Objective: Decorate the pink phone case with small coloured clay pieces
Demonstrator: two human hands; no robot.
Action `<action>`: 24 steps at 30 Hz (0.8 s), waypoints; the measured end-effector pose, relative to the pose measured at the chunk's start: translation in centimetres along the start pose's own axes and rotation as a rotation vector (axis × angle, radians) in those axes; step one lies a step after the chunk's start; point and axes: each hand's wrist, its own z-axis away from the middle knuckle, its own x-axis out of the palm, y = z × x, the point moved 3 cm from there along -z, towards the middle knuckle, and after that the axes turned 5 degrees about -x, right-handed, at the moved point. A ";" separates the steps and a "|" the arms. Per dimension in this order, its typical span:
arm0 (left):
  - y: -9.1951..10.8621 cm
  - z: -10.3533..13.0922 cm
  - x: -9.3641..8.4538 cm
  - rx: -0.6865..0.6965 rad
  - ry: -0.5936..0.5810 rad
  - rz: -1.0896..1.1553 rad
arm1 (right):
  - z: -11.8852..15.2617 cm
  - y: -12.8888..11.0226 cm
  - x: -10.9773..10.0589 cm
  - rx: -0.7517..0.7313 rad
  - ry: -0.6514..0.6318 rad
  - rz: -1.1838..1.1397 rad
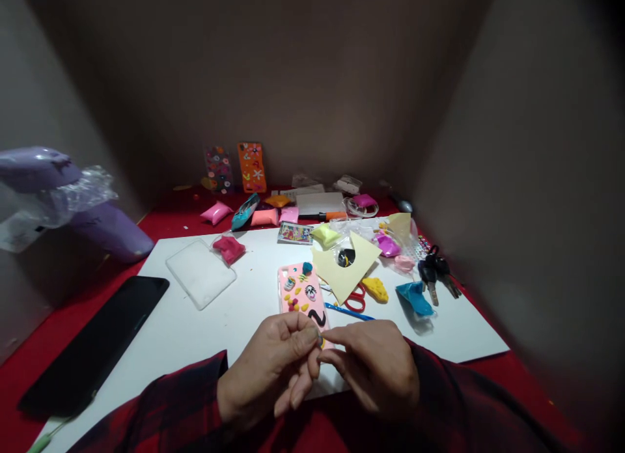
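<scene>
My left hand [273, 368] and my right hand [375, 365] meet at the front of the white board [195, 329]. Their fingertips pinch a tiny piece of clay [319, 340] between them. Just beyond the fingers lies a pink phone case [300, 297] decorated with small clay shapes and a black squiggle. Its near end is hidden behind my fingers. A blue-handled tool [349, 311] and red scissors [356, 300] lie to the right of the case.
A clear phone case [200, 272], a black phone [97, 339], yellow paper [344, 267], keys [434, 271] and several bags of coloured clay lie around. A purple object wrapped in plastic [73, 205] stands at the left. Two decorated cases [239, 168] lean on the back wall.
</scene>
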 end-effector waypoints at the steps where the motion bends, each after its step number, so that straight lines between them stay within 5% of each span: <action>1: 0.0 0.0 -0.1 -0.003 0.014 0.007 | 0.0 0.0 0.2 0.001 -0.011 0.028; 11: -0.4 0.2 -0.2 -0.011 0.047 0.071 | 2.0 0.0 0.8 -0.115 -0.076 0.189; 16: -0.5 0.3 -0.3 0.016 0.089 0.068 | 3.4 0.9 1.3 -0.128 -0.264 0.162; 24: -0.5 0.3 -0.3 0.030 0.139 0.078 | 1.3 -0.1 0.5 -0.093 -0.074 0.123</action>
